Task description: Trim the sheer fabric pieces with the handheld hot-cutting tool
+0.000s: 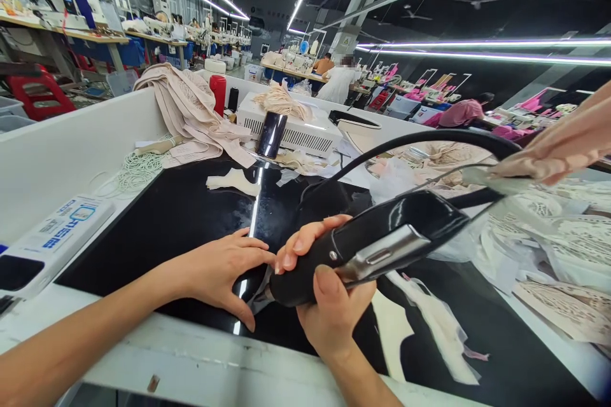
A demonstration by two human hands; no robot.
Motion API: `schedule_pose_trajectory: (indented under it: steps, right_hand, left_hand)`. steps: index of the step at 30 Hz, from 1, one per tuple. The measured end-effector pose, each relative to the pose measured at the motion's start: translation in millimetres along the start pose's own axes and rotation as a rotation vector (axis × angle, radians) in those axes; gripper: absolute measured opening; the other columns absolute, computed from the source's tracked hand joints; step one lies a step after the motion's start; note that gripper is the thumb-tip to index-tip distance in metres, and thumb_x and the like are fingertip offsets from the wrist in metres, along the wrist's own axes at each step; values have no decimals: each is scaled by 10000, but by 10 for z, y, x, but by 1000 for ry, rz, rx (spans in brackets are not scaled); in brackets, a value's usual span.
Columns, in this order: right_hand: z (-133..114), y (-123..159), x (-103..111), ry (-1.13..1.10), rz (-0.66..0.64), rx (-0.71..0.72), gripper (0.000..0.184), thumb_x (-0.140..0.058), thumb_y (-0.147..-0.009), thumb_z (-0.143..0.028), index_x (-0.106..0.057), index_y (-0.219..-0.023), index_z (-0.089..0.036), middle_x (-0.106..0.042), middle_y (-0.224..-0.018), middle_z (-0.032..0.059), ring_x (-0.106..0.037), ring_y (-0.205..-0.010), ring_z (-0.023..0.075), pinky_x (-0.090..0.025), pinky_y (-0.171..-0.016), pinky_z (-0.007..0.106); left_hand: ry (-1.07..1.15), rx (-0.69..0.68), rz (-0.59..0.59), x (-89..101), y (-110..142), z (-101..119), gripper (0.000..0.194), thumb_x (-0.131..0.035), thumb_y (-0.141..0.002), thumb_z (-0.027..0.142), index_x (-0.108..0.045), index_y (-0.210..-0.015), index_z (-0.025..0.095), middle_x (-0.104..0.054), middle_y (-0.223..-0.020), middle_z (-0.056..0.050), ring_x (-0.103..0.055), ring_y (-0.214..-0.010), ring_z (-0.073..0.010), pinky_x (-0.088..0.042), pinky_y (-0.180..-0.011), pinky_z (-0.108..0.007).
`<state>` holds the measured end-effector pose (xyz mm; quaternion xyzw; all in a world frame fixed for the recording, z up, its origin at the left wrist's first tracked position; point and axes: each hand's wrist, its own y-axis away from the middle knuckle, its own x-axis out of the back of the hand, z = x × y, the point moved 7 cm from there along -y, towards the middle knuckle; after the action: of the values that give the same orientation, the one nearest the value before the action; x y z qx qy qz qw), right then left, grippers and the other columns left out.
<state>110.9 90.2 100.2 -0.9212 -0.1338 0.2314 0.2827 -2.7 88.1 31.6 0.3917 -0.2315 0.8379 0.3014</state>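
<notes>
My right hand (329,292) is wrapped around a black handheld power tool (382,235) with a long silver lever on its side; a thick black cable (420,137) runs from its rear. The tool's front end points down and left toward the black work surface (167,229). My left hand (224,270) lies beside that tip, fingers and thumb apart, on or just over the shiny surface. What is under the tip is hard to make out. Cream cut fabric pieces (391,331) lie right of my right hand, and another cream piece (233,182) lies farther back.
Beige fabric strips (186,102) drape over the back left. A white vented box (291,124) stands behind a dark cylinder (272,135). Lace pieces and plastic (563,229) pile at right. A white box-shaped device (57,241) sits left. Pinkish fabric (568,133) hangs near the cable.
</notes>
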Motion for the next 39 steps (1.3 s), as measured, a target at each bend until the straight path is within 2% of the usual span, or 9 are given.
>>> schedule_pose_trajectory:
  steps: [6, 13, 17, 23, 29, 32, 35, 37, 39]
  right_hand:
    - [41, 14, -19, 53, 34, -11, 288, -677, -917, -312, -518, -1156, -287, -599, -828, -41, -620, -588, 127, -601, -652, 368]
    - [-33, -87, 37, 80, 90, 4, 336, -729, -848, -352, -530, -1107, -269, -587, -793, -42, -600, -586, 125, -552, -543, 294]
    - [-91, -130, 101, 95, 100, 16, 307, -717, -852, -319, -545, -1103, -274, -591, -805, -43, -603, -586, 120, -527, -520, 271]
    - [-175, -188, 249, 134, 157, 34, 311, -733, -836, -306, -542, -1077, -259, -600, -782, -52, -599, -573, 118, -531, -521, 277]
    - [-222, -208, 329, 200, 198, 48, 328, -741, -821, -317, -535, -1068, -255, -603, -775, -54, -585, -551, 116, -524, -505, 281]
    - [-210, -192, 317, 207, 189, 52, 307, -729, -832, -302, -535, -1066, -258, -607, -781, -53, -584, -551, 112, -523, -510, 275]
    - [-179, -178, 281, 177, 178, 59, 293, -715, -842, -272, -525, -1064, -263, -616, -784, -58, -585, -555, 105, -527, -520, 264]
    - [-154, -177, 252, 153, 182, 63, 301, -713, -838, -253, -515, -1064, -263, -624, -788, -62, -592, -564, 101, -528, -524, 253]
    - [-134, -185, 222, 144, 192, 69, 304, -712, -828, -234, -505, -1049, -260, -630, -780, -67, -592, -564, 97, -528, -523, 243]
  left_hand:
    - [-10, -7, -6, -3, -7, 6, 768, -824, -723, 554, -547, -1361, 226, -602, -1394, -130, -471, -1386, -326, -167, -1226, -561]
    - [-4, -26, 25, -4, 7, -13, 751, -817, -737, 541, -531, -1357, 227, -603, -1385, -141, -490, -1371, -328, -157, -1214, -607]
    - [14, -47, 19, 25, 21, 24, 520, -810, -770, 490, -597, -1177, 247, -592, -1396, -118, -493, -1361, -314, -145, -1207, -637]
    - [-73, -67, -12, 114, 81, 82, 47, -695, -912, 277, -673, -893, 240, -505, -1496, -71, -438, -1397, -287, -206, -1213, -579]
    - [-182, -64, 74, 280, 177, -93, 161, -591, -950, 184, -712, -879, 263, -577, -1443, -17, -434, -1401, -283, -207, -1212, -591]
    - [-329, 25, 227, 403, 214, -243, 231, -503, -980, 154, -703, -940, 262, -568, -1449, -23, -430, -1398, -287, -179, -1210, -629]
    - [-355, 88, 383, 468, 235, -265, 222, -485, -993, 185, -693, -1044, 243, -588, -1391, -74, -491, -1330, -282, -305, -1181, -573]
    - [-270, 90, 389, 407, 215, -200, 183, -535, -988, 245, -688, -1087, 231, -621, -1313, -89, -554, -1248, -266, -428, -1112, -491]
    - [-177, 100, 341, 290, 182, -111, 199, -604, -957, 282, -679, -1134, 228, -632, -1277, -92, -585, -1198, -262, -490, -1052, -447]
